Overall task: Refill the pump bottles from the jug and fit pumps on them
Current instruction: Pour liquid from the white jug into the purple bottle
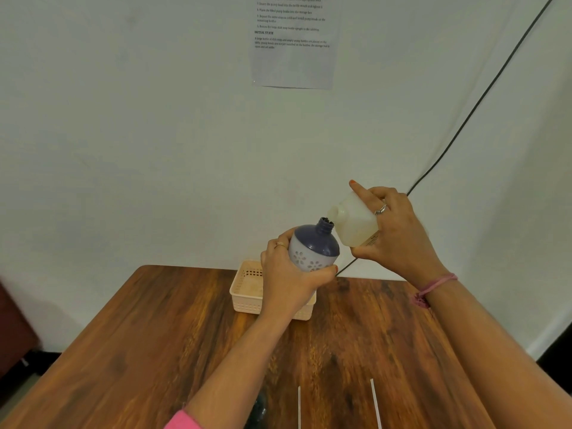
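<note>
My left hand [288, 280] grips a round pump bottle [315, 246], dark blue on top and white with flower marks below, held above the table and tilted right, its open neck uncapped. A translucent white jug [353, 224] is held in my right hand [399, 236], tipped left so its mouth meets the bottle's neck. The right forefinger lies straight along the jug's top. Two thin white pump tubes [376, 404] lie near the table's front edge; the pump heads are out of frame.
A cream plastic basket [247, 289] sits on the wooden table [154, 335] behind my left hand. A black cable [464, 119] runs down the white wall to the table's back edge. A printed sheet [294, 41] hangs on the wall. A dark object [258, 410] lies by my left forearm.
</note>
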A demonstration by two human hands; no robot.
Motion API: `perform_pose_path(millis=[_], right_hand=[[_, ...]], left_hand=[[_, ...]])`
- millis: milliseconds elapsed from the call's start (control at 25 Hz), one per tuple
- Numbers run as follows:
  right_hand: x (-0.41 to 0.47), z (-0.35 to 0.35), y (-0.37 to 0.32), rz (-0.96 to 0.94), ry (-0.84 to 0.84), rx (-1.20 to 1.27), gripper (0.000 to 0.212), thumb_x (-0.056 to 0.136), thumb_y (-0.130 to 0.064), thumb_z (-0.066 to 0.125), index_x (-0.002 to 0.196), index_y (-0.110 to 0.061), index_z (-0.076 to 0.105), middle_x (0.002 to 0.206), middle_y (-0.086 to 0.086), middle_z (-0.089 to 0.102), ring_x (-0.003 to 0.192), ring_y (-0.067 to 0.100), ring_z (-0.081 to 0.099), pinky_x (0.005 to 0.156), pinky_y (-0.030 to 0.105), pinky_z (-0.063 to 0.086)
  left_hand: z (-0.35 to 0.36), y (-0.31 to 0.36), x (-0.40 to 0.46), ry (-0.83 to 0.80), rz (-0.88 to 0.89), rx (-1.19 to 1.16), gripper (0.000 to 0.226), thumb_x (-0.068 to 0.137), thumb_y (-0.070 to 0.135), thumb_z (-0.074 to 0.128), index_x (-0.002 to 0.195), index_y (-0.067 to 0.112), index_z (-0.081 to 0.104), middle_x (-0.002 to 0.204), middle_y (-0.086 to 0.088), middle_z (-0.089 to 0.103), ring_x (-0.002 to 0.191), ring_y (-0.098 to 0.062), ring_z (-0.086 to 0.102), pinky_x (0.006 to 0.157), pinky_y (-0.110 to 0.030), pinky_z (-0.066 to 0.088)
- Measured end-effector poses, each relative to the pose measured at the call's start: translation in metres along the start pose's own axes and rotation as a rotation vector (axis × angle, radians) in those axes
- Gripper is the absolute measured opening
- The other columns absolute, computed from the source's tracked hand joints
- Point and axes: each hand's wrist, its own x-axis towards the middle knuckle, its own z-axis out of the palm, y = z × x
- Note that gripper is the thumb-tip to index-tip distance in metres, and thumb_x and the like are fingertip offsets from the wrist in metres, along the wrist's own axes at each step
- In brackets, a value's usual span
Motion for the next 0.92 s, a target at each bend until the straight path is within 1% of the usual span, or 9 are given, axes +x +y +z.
perform_pose_path(millis=[80, 160, 280, 440, 560, 640, 800, 920], right_hand=[[0.0002, -0.0004, -0.0007, -0.001, 0.0, -0.005, 0.109, 0.05, -0.021, 0.089, 0.144, -0.018, 0.035, 0.119, 0.016, 0.051, 0.105, 0.032, 0.047, 0.081, 0.039, 0.044], [0.0, -0.0007, -0.001, -0.006, 0.005, -0.01, 0.109, 0.049, -0.022, 0.089, 0.144, -0.018, 0.035, 0.119, 0.016, 0.052, 0.105, 0.031, 0.047, 0.082, 0.039, 0.045], [0.0002, -0.0012, -0.0009, -0.014, 0.012, -0.01, 0.108, 0.049, -0.022, 0.089, 0.143, -0.017, 0.036, 0.119, 0.016, 0.052, 0.105, 0.031, 0.047, 0.082, 0.041, 0.046], [0.0, -0.0019, -0.0003, -0.024, 0.012, -0.021, 0.108, 0.05, -0.023, 0.09, 0.143, -0.017, 0.036, 0.119, 0.017, 0.052, 0.105, 0.032, 0.048, 0.082, 0.042, 0.047], [0.0001, -0.0017, 0.0008, -0.033, 0.013, -0.035, 0.109, 0.049, -0.023, 0.09, 0.143, -0.018, 0.035, 0.119, 0.017, 0.052, 0.105, 0.033, 0.049, 0.081, 0.042, 0.047], [0.0003, -0.0019, 0.0008, -0.04, 0.015, -0.049, 0.109, 0.049, -0.023, 0.09, 0.143, -0.018, 0.035, 0.119, 0.017, 0.053, 0.104, 0.033, 0.049, 0.081, 0.042, 0.047], [0.0006, -0.0037, -0.0007, -0.055, 0.026, -0.065, 0.107, 0.049, -0.022, 0.09, 0.142, -0.015, 0.038, 0.117, 0.017, 0.054, 0.103, 0.032, 0.049, 0.081, 0.042, 0.046], [0.0, -0.0041, -0.0015, -0.062, 0.038, -0.065, 0.106, 0.048, -0.021, 0.089, 0.142, -0.014, 0.04, 0.116, 0.017, 0.054, 0.102, 0.03, 0.047, 0.082, 0.041, 0.045]], left_hand=[[0.0005, -0.0006, -0.0004, 0.006, -0.004, 0.004, 0.083, 0.045, 0.048, 0.075, 0.12, 0.036, 0.042, 0.116, 0.005, 0.051, 0.11, -0.017, 0.05, 0.09, -0.039, 0.053], [0.0004, -0.0007, -0.001, 0.009, -0.005, 0.0, 0.083, 0.042, 0.052, 0.074, 0.116, 0.039, 0.039, 0.115, 0.006, 0.051, 0.11, -0.017, 0.05, 0.09, -0.04, 0.053], [-0.0002, -0.0007, -0.0007, 0.004, -0.011, -0.018, 0.085, 0.038, 0.057, 0.07, 0.115, 0.041, 0.038, 0.113, 0.007, 0.05, 0.109, -0.016, 0.05, 0.088, -0.038, 0.053], [-0.0007, -0.0003, -0.0013, -0.004, -0.012, -0.01, 0.081, 0.045, 0.047, 0.076, 0.117, 0.039, 0.039, 0.114, 0.007, 0.049, 0.11, -0.015, 0.049, 0.089, -0.036, 0.052], [-0.0001, -0.0021, -0.0007, 0.001, -0.011, 0.004, 0.088, 0.046, 0.047, 0.075, 0.126, 0.031, 0.043, 0.116, 0.006, 0.049, 0.111, -0.016, 0.049, 0.089, -0.036, 0.052], [0.0005, -0.0029, -0.0007, 0.005, -0.007, -0.002, 0.088, 0.046, 0.047, 0.076, 0.126, 0.03, 0.044, 0.115, 0.007, 0.049, 0.111, -0.016, 0.049, 0.089, -0.037, 0.052], [0.0002, -0.0031, -0.0019, 0.001, -0.005, 0.002, 0.089, 0.046, 0.048, 0.075, 0.128, 0.029, 0.044, 0.115, 0.008, 0.049, 0.11, -0.014, 0.049, 0.087, -0.032, 0.051], [-0.0006, -0.0043, -0.0022, 0.003, -0.008, -0.026, 0.087, 0.045, 0.049, 0.076, 0.124, 0.033, 0.044, 0.115, 0.006, 0.05, 0.11, -0.016, 0.05, 0.087, -0.036, 0.053]])
